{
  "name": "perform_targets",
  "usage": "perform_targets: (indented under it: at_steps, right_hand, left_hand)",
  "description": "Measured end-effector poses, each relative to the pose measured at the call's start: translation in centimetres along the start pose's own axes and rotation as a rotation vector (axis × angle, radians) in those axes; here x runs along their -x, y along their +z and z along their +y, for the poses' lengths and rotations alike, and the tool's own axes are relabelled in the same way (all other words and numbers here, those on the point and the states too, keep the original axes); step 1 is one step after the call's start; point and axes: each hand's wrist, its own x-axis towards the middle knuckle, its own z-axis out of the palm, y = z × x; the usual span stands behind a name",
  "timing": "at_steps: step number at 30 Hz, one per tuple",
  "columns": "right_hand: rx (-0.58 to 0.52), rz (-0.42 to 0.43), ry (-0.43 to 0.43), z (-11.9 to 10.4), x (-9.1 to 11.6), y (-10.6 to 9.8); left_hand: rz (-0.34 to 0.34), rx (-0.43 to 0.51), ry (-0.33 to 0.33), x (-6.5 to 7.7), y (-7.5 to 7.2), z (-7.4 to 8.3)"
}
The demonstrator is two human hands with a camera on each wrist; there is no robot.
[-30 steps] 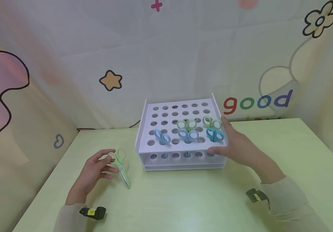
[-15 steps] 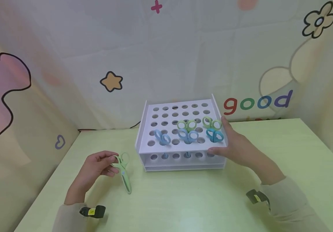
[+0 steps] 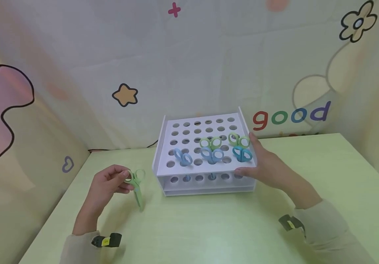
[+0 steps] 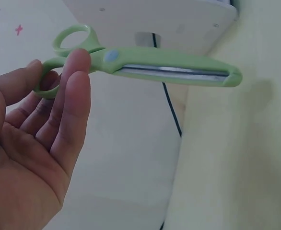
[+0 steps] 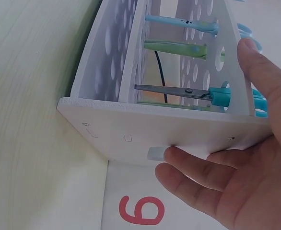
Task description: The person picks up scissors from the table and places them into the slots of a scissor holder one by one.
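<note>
My left hand (image 3: 105,185) pinches one handle loop of light green scissors (image 3: 138,194) and holds them above the table, blades slanting down. In the left wrist view their blades (image 4: 174,67) lie together in green covers. My right hand (image 3: 270,167) grips the right side of a white perforated rack (image 3: 196,171), thumb at the front edge and fingers along the side panel (image 5: 126,122). Handles-up in the rack's holes stand two light blue scissors (image 3: 183,160), teal scissors (image 3: 241,156) and two green ones (image 3: 239,142). The right wrist view shows the teal pair's metal blades (image 5: 174,92) inside.
The rack stands on a pale green table (image 3: 189,227) close to a printed curtain (image 3: 189,66). Its back rows and several front holes hold no scissors. A dark cable (image 3: 152,144) runs along the curtain's foot, left of the rack.
The left hand's fingers have closed more firmly on the green scissors' loop. The scissors dipped, then rose a little and now point more steeply down. The right hand keeps its grip.
</note>
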Motion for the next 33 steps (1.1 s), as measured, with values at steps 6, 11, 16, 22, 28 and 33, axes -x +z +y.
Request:
perform_targets:
  at_steps: [6,11,16,22,28,33]
  right_hand:
    - [0.001,0.004,0.003,0.1,0.1,0.0]
    - [-0.003,0.009,-0.009,0.1,0.2,0.1]
    - [-0.002,0.011,-0.009,0.0,0.2,0.0]
    - [-0.004,0.006,-0.008,0.0,0.0,0.3]
    - [0.011,0.009,-0.016,0.3,0.0,0.2]
    - [0.002,0.007,-0.021,0.3,0.0,0.2]
  left_hand:
    - [0.052,0.044,0.091,-0.8,0.7,1.5]
    - [0.099,0.123,0.182,-1.4,1.5,2.5]
    - [0.159,0.194,0.251,-1.8,2.0,3.5]
    - [0.237,0.234,0.281,-2.0,2.2,4.8]
    - [0.307,0.315,0.3,-3.2,3.1,6.4]
    - [0.356,0.291,0.308,-4.1,3.8,8.1]
